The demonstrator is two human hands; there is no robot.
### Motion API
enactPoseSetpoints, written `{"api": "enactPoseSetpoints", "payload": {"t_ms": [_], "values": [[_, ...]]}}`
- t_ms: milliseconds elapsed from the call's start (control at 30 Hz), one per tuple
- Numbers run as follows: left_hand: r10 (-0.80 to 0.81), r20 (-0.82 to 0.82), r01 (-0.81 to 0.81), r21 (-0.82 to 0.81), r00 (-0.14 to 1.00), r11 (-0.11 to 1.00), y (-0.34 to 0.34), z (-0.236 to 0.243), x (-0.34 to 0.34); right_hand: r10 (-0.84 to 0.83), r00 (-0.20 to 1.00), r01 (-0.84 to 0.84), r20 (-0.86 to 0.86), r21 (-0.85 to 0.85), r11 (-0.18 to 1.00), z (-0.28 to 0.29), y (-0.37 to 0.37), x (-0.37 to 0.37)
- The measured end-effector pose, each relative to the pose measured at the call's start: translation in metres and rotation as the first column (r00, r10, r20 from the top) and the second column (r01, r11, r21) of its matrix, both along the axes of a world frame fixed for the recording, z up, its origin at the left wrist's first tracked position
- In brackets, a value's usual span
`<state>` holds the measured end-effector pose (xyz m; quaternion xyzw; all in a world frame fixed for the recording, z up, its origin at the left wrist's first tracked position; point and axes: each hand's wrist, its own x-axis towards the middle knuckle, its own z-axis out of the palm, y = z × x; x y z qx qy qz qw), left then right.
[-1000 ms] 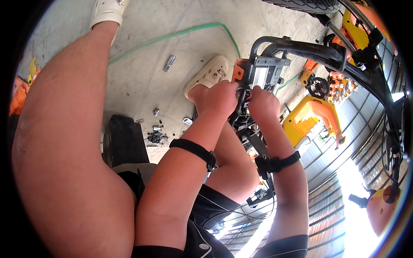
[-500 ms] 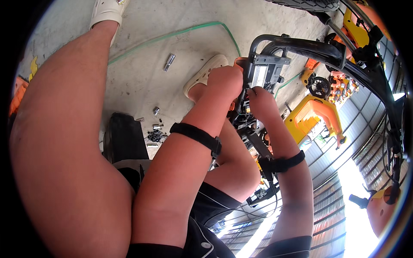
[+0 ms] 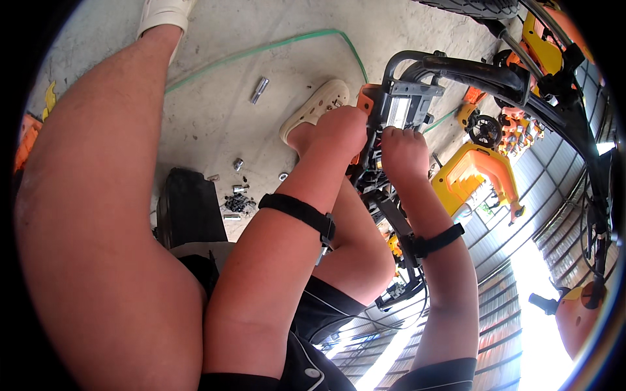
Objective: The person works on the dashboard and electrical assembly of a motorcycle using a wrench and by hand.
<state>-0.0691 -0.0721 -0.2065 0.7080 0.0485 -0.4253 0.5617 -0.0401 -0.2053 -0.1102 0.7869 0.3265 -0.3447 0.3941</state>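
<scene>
Frame [image 3: 471,69] is curving across the upper right, its black tray [image 3: 417,91] sitting just right of upper centre. Left hand [image 3: 343,129] is bunching beside the orange plate [image 3: 369,96]; right hand [image 3: 405,155] is curling its fingers at the tray's lower edge, the pair apparently bracing from two sides. Fingertips are hiding, so I can't tell what either is pinching. Small parts [image 3: 240,204] are lying heaped left of centre, presumably keeping within reach.
</scene>
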Motion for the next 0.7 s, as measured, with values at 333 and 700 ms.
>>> {"api": "enactPoseSetpoints", "payload": {"t_ms": [333,700], "values": [[0.028,-0.006,-0.028,0.025,1.000,0.999,-0.004,-0.001,-0.003,-0.992,-0.073,0.996,-0.107,-0.052,-0.068,-0.011,-0.007,0.032],[0.052,0.004,-0.052,0.005,0.999,0.999,-0.013,-0.007,-0.008,-0.133,0.989,0.132,0.066,0.022,0.991,-0.001,0.003,-0.006]]}}
